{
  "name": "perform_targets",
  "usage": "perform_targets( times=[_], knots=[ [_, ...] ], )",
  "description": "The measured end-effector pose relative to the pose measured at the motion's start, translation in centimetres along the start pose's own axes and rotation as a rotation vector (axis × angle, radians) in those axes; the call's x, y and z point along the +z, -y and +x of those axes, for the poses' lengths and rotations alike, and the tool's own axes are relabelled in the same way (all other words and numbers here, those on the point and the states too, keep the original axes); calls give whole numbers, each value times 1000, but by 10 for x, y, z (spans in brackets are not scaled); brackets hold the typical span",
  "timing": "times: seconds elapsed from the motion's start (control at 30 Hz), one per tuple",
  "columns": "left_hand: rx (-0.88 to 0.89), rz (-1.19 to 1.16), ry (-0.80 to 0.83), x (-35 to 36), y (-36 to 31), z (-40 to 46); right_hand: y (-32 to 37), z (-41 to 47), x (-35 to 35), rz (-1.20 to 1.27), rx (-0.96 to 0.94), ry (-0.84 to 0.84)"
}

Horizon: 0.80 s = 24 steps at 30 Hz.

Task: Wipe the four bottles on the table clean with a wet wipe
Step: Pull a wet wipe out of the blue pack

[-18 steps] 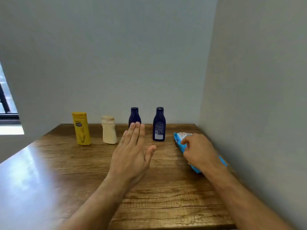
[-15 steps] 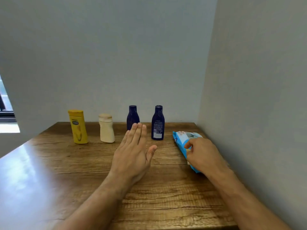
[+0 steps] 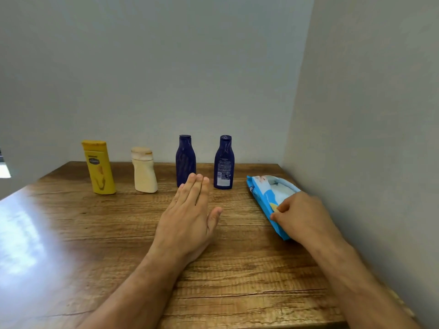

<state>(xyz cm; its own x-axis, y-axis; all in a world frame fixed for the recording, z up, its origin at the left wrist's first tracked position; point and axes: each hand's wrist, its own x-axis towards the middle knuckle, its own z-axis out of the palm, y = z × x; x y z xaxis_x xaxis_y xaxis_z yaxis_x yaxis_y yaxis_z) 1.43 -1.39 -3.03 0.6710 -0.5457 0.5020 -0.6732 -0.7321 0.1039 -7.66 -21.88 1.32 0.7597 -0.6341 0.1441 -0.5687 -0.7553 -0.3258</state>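
Observation:
Along the back of the wooden table [image 3: 118, 224] stand a yellow bottle [image 3: 99, 167], a cream bottle [image 3: 144, 170] and two dark blue bottles [image 3: 185, 161] [image 3: 223, 162]. A blue wet-wipe pack [image 3: 268, 198] lies at the right, by the side wall. My left hand [image 3: 188, 218] is flat with straight fingers over the table's middle, its fingertips just in front of the left dark blue bottle. My right hand [image 3: 301, 216] lies on the pack, fingers curled and pinching at its top surface. The near part of the pack is hidden under that hand.
A grey back wall and a grey right wall [image 3: 356, 138] close in the table's corner. Bright glare lies on the table's left part [image 3: 21, 233]. The table's front edge runs along the bottom of the view.
My right hand has slid back along the wipe pack toward me, uncovering more of its far end. My left hand stays flat in place. The view has shifted a little.

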Motion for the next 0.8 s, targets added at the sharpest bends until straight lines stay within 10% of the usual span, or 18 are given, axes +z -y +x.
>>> perform_targets(
  times=[0.3, 0.47, 0.8],
  knots=[
    [-50, -121, 71, 3, 4, 3, 11, 8, -3, 651, 26, -142],
    [-40, -220, 66, 3, 4, 6, 40, 32, -10, 1311, 190, 27],
    [-70, -338, 31, 4, 6, 10, 70, 62, -7, 1884, 273, 317]
  ],
)
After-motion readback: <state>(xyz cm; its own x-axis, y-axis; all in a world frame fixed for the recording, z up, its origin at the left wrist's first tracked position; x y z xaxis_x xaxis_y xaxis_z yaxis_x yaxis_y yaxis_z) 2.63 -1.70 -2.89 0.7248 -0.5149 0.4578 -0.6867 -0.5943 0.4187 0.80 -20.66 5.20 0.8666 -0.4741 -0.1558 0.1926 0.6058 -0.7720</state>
